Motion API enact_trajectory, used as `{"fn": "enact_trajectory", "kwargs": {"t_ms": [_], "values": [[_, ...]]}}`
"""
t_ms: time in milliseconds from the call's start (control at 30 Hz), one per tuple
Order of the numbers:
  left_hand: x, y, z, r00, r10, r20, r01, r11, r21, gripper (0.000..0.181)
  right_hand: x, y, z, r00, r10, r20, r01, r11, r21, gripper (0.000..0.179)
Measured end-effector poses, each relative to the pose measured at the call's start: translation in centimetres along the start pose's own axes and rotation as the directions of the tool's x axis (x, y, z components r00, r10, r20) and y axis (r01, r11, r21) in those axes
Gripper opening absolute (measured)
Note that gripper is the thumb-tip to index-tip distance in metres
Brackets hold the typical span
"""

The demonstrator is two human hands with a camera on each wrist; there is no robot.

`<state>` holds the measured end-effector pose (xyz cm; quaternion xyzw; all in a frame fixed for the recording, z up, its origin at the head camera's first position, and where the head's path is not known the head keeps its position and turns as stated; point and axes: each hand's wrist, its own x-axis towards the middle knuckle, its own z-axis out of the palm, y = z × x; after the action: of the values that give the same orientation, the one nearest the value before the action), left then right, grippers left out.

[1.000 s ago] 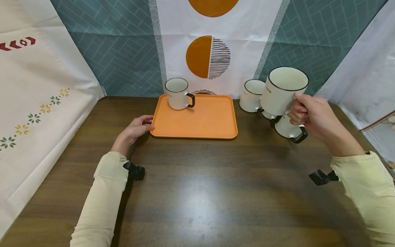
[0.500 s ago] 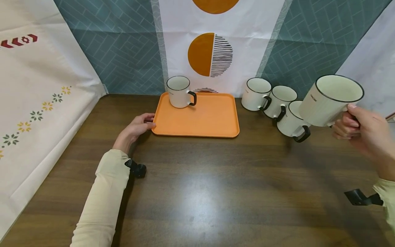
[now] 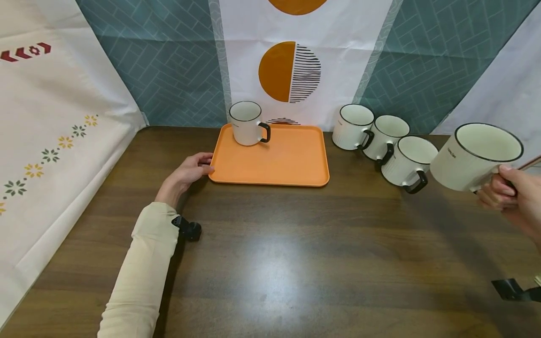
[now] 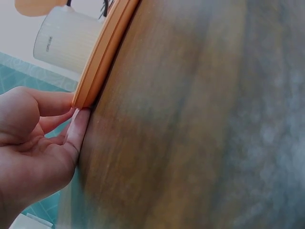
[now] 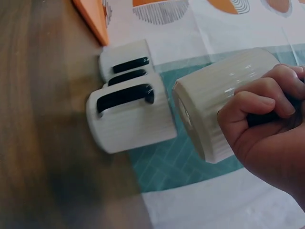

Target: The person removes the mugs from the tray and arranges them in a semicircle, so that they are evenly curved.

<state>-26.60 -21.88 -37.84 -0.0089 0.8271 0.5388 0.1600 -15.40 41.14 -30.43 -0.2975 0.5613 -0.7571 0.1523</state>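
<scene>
Mug (image 3: 465,164) roughly upright, mouth up | right hand (image 3: 517,199) grips handle (image 5: 262,119) | left hand (image 3: 184,174) pinches tray (image 3: 274,162)

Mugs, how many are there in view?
5: one mug on the tray, three mugs in a row on the table, one mug in the right hand.

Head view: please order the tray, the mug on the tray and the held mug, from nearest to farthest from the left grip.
1. Tray: touching the left grip.
2. Mug on the tray: at its back left.
3. Held mug: far right, in the right grip.
</scene>
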Motion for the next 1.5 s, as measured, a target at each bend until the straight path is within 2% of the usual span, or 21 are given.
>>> {"fn": "enact_trajectory", "kwargs": {"t_ms": [167, 267, 400, 500, 633, 733, 800, 967, 1100, 1500], "values": [[0.0, 0.1, 0.1, 1.0, -0.007, -0.003, 0.007, 1.0, 0.004, 0.058, -1.0, 1.2, -0.3, 0.998, -0.025, 0.054, 0.026, 1.0, -0.013, 0.049], [0.1, 0.1, 0.1, 1.0, -0.009, -0.004, 0.009, 1.0, 0.009, 0.058, -1.7, 1.9, -0.5, 0.998, -0.042, 0.051, 0.043, 0.999, -0.014, 0.048], [0.1, 0.2, 0.2, 1.0, -0.004, 0.003, 0.004, 1.0, 0.006, 0.058, -2.8, 2.6, -0.7, 1.0, -0.009, 0.02, 0.01, 1.0, -0.023, 0.048], [0.1, 0.4, 0.2, 1.0, -0.002, 0.008, 0.002, 1.0, 0.006, 0.058, -3.5, 3.0, -0.7, 0.999, 0.041, -0.029, -0.043, 0.994, -0.095, 0.047], [0.3, 0.6, 0.3, 1.0, -0.001, 0.003, 0.001, 1.0, 0.014, 0.058, -4.1, 3.6, -0.6, 0.994, 0.077, -0.078, -0.087, 0.987, -0.132, 0.045], [0.4, 0.7, 0.3, 1.0, 0.002, 0.0, -0.002, 1.0, 0.007, 0.058, -4.2, 4.1, -0.3, 0.992, 0.098, -0.077, -0.106, 0.989, -0.106, 0.043], [0.4, 0.8, 0.4, 1.0, 0.004, 0.002, -0.004, 1.0, 0.003, 0.057, -4.3, 4.4, 0.0, 0.989, 0.116, -0.091, -0.129, 0.981, -0.148, 0.042], [0.5, 0.6, 0.3, 1.0, 0.008, 0.0, -0.008, 1.0, -0.002, 0.057, -4.2, 5.1, 0.4, 0.989, 0.134, -0.068, -0.143, 0.976, -0.167, 0.04], [0.4, 0.5, 0.3, 1.0, 0.005, -0.001, -0.005, 1.0, 0.001, 0.058, -3.8, 5.7, 0.7, 0.992, 0.124, -0.029, -0.127, 0.983, -0.134, 0.039], [0.1, 0.0, 0.1, 1.0, -0.002, -0.015, 0.002, 1.0, 0.019, 0.057, -2.5, 7.2, 2.1, 0.992, 0.123, 0.022, -0.123, 0.992, -0.033, 0.038]]}}
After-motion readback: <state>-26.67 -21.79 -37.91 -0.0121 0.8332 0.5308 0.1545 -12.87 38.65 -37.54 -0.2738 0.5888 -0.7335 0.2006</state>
